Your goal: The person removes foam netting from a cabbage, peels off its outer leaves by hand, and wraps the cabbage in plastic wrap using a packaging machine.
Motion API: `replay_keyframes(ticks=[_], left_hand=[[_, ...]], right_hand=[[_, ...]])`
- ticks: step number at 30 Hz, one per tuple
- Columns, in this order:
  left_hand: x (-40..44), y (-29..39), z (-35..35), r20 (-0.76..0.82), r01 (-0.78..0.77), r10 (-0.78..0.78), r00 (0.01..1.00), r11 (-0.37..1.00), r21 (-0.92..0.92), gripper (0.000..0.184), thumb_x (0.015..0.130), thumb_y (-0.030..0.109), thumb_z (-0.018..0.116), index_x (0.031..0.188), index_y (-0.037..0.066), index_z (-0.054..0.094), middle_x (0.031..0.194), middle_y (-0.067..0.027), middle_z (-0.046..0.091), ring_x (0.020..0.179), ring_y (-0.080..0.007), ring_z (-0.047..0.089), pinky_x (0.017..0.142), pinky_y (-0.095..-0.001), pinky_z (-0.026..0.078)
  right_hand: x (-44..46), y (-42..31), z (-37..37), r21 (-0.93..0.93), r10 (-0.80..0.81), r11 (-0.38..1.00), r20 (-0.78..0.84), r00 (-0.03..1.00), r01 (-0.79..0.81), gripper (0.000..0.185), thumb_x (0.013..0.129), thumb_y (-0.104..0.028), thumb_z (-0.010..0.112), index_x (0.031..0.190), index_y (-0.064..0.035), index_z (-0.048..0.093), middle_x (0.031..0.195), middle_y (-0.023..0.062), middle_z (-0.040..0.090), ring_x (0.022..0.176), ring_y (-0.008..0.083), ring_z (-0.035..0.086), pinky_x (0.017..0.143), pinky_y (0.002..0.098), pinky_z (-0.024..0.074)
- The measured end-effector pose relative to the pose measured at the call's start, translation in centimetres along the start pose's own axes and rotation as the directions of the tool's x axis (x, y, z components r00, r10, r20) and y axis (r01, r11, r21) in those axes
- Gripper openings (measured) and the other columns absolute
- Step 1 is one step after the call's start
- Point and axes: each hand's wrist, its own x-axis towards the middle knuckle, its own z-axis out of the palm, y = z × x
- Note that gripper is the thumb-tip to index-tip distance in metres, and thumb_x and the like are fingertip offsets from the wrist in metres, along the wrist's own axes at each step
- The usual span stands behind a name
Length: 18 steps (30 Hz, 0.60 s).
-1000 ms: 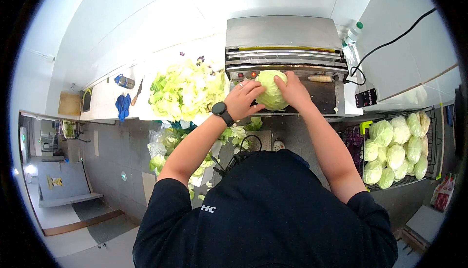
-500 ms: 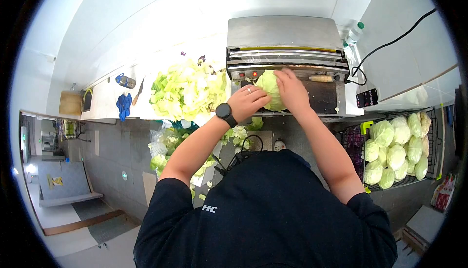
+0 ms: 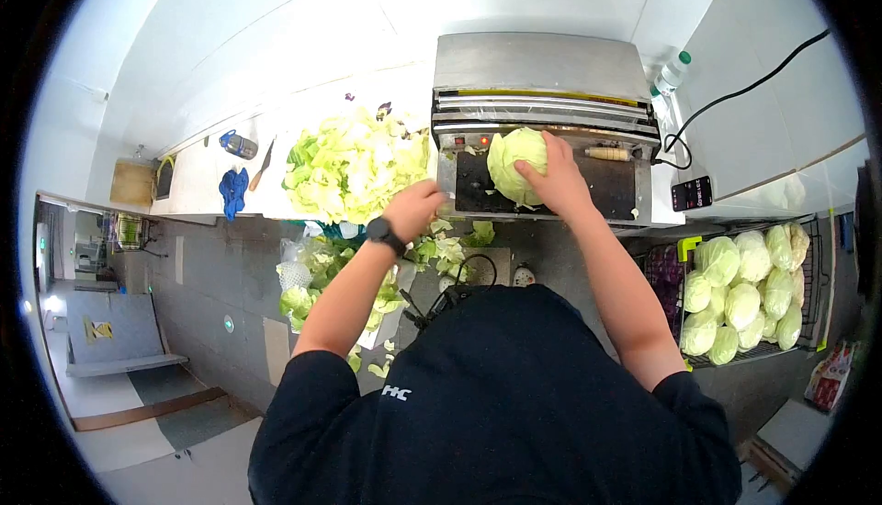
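A pale green cabbage (image 3: 514, 167) rests on the dark plate (image 3: 597, 188) of the wrapping machine (image 3: 542, 64). My right hand (image 3: 559, 177) grips its right side, thumb in front and fingers behind. My left hand (image 3: 415, 209), with a dark watch on the wrist, is apart from the cabbage, over the counter's front edge to the left of the machine. Its fingers are curled together; what they hold, if anything, is too small to tell. Beside it lies a pile of loose cabbage leaves (image 3: 344, 165).
A knife (image 3: 263, 167), a blue cloth (image 3: 233, 192) and a bottle (image 3: 239, 145) lie on the left counter. A phone (image 3: 692, 193) is right of the machine. Wrapped cabbages (image 3: 742, 303) fill a basket at the right. More leaves (image 3: 446, 252) lie below the counter.
My left hand has let go of the cabbage and moved left and down, its fingers closing. My right hand still holds the cabbage, which looks slightly turned.
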Motion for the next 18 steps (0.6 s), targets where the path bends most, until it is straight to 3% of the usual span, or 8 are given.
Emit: replay_keyframes(ticks=[1, 2, 6, 8, 11, 13, 16, 18], left_hand=[[-2.4, -1.8, 0.9, 0.101, 0.425, -0.414, 0.905, 0.887, -0.179, 0.013, 0.084, 0.004, 0.056, 0.095, 0.008, 0.063, 0.094, -0.0139, 0.060, 0.088, -0.0338, 0.061, 0.077, -0.0422, 0.052], [-5.8, -3.5, 0.9, -0.043, 0.267, -0.264, 0.964, 0.959, 0.091, 0.017, 0.083, 0.003, 0.057, 0.097, 0.008, 0.065, 0.101, -0.0142, 0.063, 0.091, -0.0360, 0.062, 0.079, -0.0438, 0.052], [-15.9, -7.1, 0.6, 0.020, 0.587, -0.762, 0.647, 0.514, 0.626, 0.021, 0.088, 0.018, 0.061, 0.103, 0.005, 0.067, 0.115, -0.0245, 0.060, 0.100, -0.0394, 0.063, 0.088, -0.0453, 0.052], [-13.8, -6.2, -1.5, 0.209, 0.647, -0.739, 0.640, 0.665, 0.372, 0.025, 0.087, 0.023, 0.064, 0.103, 0.004, 0.067, 0.112, -0.0228, 0.062, 0.098, -0.0401, 0.063, 0.086, -0.0460, 0.052], [-6.1, -2.8, 0.1, 0.004, 0.472, -0.484, 0.875, 0.853, -0.223, 0.021, 0.089, 0.019, 0.066, 0.102, 0.002, 0.065, 0.100, -0.0162, 0.067, 0.098, -0.0329, 0.066, 0.086, -0.0435, 0.053], [0.4, 2.1, 0.5, 0.164, 0.488, -0.510, 0.844, 0.605, -0.629, 0.043, 0.091, 0.018, 0.069, 0.128, 0.004, 0.054, 0.128, -0.0154, 0.061, 0.121, -0.0268, 0.058, 0.105, -0.0431, 0.047], [6.4, 5.3, 3.6, -0.057, 0.184, -0.290, 0.955, 0.734, -0.654, 0.090, 0.080, 0.022, 0.081, 0.151, 0.006, 0.027, 0.149, -0.0208, 0.037, 0.134, -0.0329, 0.044, 0.110, -0.0439, 0.042], [8.8, 5.4, 4.5, 0.110, 0.237, -0.226, 0.968, 0.680, -0.694, 0.102, 0.077, 0.024, 0.084, 0.153, 0.006, 0.020, 0.150, -0.0230, 0.030, 0.136, -0.0326, 0.040, 0.111, -0.0436, 0.041]], right_hand=[[-0.1, 0.4, 0.0, 0.035, 0.020, 0.999, -0.008, 1.000, -0.020, 0.089, 0.087, -0.056, 0.066, 0.150, -0.0042, 0.031, 0.152, 0.0215, 0.035, 0.133, 0.0428, 0.046, 0.107, 0.0486, 0.0425], [-0.3, 0.9, 0.2, 0.034, 0.021, 0.999, -0.011, 1.000, -0.021, 0.089, 0.087, -0.056, 0.066, 0.150, -0.0042, 0.031, 0.152, 0.0215, 0.035, 0.133, 0.0428, 0.046, 0.107, 0.0486, 0.0425], [-1.3, 2.4, 0.5, 0.066, -0.045, 0.997, -0.037, 0.998, 0.047, 0.093, 0.086, -0.054, 0.068, 0.152, -0.0041, 0.026, 0.153, 0.0244, 0.030, 0.137, 0.0424, 0.040, 0.110, 0.0469, 0.0396], [-1.9, 2.2, 0.7, 0.041, -0.113, 0.993, -0.041, 0.993, 0.115, 0.094, 0.086, -0.053, 0.069, 0.153, -0.0043, 0.025, 0.153, 0.0251, 0.029, 0.139, 0.0423, 0.038, 0.111, 0.0466, 0.0387], [-2.8, 1.4, 0.8, 0.053, -0.111, 0.992, -0.047, 0.993, 0.113, 0.094, 0.084, -0.051, 0.071, 0.152, -0.0042, 0.025, 0.152, 0.0246, 0.029, 0.139, 0.0425, 0.037, 0.112, 0.0466, 0.0379], [-3.1, 1.3, 0.9, 0.067, -0.086, 0.993, -0.100, 0.991, 0.093, 0.095, 0.082, -0.049, 0.075, 0.151, -0.0044, 0.026, 0.149, 0.0234, 0.032, 0.136, 0.0422, 0.040, 0.110, 0.0468, 0.0394], [-3.5, 0.7, 0.5, 0.108, -0.004, 0.994, -0.122, 0.993, 0.017, 0.097, 0.080, -0.048, 0.077, 0.150, -0.0046, 0.026, 0.145, 0.0225, 0.035, 0.132, 0.0418, 0.045, 0.107, 0.0471, 0.0427], [-3.4, 0.6, -0.2, 0.110, 0.044, 0.993, -0.090, 0.995, -0.034, 0.098, 0.079, -0.048, 0.078, 0.150, -0.0048, 0.026, 0.145, 0.0225, 0.035, 0.130, 0.0416, 0.047, 0.105, 0.0470, 0.0441]])
